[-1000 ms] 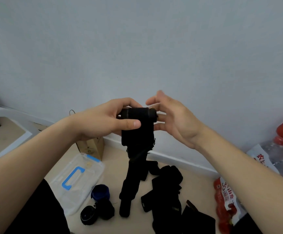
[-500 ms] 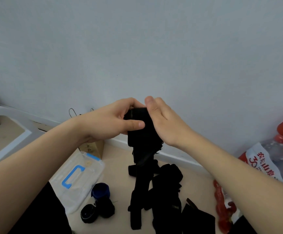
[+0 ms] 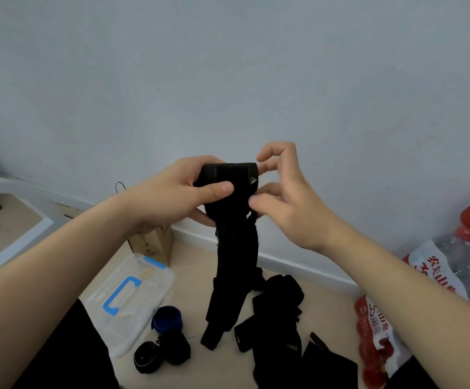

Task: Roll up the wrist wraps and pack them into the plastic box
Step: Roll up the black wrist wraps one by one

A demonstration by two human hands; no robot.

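Change noted: against half a second back, your right hand (image 3: 281,192) is off the top of the roll and sits at its right end, fingers curled, thumb and fingertips pinching the edge of the black fabric wrist wrap (image 3: 229,175). This reads as a regrip between turns, so the rolling is under way but not finished. A long tail hangs straight down from the roll, its end at or just above the beige floor (image 3: 188,265); you can't tell which from here. Your left hand (image 3: 197,192) grips the roll's left end, thumb across the front, fingers behind. Both forearms are raised, holding the roll out in front of the pale wall. The clear plastic box with the blue handle (image 3: 149,284) lies on the floor down left, apparently closed, well below the hands. Just beside it, outside the box, are one blue rolled wrap (image 3: 167,318) and two black rolled wraps (image 3: 176,348). Loose black wraps (image 3: 276,310) are heaped to the right, not yet rolled.
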